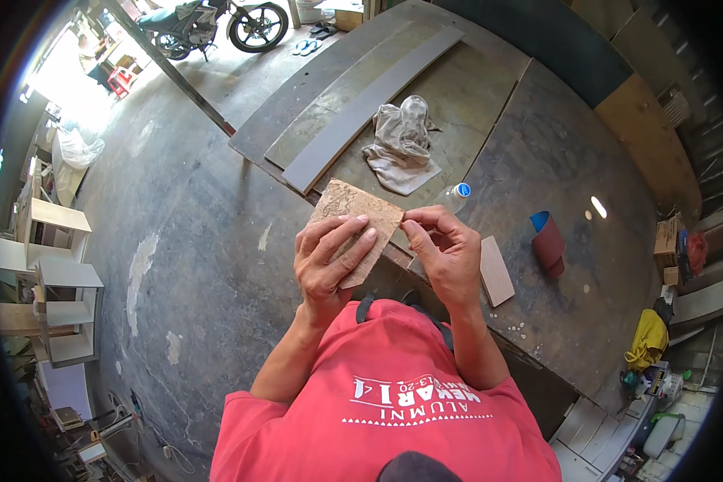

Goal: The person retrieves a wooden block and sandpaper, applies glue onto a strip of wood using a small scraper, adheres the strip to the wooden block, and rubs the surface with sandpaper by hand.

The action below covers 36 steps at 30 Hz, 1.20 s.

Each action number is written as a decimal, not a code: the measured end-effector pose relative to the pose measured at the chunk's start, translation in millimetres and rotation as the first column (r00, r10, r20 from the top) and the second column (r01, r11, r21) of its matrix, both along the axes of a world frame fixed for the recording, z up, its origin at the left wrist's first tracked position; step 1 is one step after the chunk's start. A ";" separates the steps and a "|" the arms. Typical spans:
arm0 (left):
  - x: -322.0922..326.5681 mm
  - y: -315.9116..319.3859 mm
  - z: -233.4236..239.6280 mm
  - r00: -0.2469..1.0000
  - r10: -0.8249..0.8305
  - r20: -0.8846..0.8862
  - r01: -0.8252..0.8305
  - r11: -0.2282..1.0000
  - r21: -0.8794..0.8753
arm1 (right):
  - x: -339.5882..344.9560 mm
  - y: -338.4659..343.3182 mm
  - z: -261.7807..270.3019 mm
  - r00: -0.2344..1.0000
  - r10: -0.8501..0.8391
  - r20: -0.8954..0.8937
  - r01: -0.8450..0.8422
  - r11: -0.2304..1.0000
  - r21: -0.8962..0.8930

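My left hand [334, 253] grips a small flat piece of rough tan board [349, 202], perhaps cork or particle board, with the fingers spread over its face. At the board's right corner, the thumb and index finger of my right hand [437, 241] pinch the edge. Just beyond my right hand stands a clear bottle with a blue cap [463, 190]. To its right, a small pale wooden block [496, 272] lies on the worktable [554, 162], and past it rests a curled sheet of reddish-brown sandpaper [548, 244] with a blue underside.
A crumpled grey cloth [400, 147] lies beside a long grey board [373, 108] on the table. Beyond the concrete floor [187, 241] is a parked motorcycle [211, 27]. White shelf units [69, 313] line the left side. A yellow cloth [647, 340] hangs at right.
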State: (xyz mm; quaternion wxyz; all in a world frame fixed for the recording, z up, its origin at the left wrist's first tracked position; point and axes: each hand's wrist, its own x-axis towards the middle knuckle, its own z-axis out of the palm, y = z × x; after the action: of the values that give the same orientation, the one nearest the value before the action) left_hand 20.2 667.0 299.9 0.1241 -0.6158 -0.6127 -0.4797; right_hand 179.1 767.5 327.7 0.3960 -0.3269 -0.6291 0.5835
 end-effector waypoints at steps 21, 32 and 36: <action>-10.7 -12.3 0.4 0.249 -0.138 0.959 0.600 0.799 -0.041 | 6.5 4.4 -14.7 0.984 0.090 -0.153 -0.074 0.992 0.107; -15.9 -31.0 -13.4 -0.163 -0.088 0.983 0.327 0.935 0.137 | 33.0 33.7 -3.7 0.930 -0.163 -0.329 0.156 0.987 -0.047; -8.7 -27.8 -11.1 -0.199 -0.046 0.979 0.472 0.871 0.137 | 8.6 9.3 -8.4 0.948 0.127 -0.291 -0.199 0.953 -0.231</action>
State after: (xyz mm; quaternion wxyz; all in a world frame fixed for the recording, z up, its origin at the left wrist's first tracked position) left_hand 11.6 639.3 288.8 -0.5687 -0.1685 -0.4095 -0.6932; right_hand 187.7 776.7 319.3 0.3830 -0.2387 -0.5126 0.7304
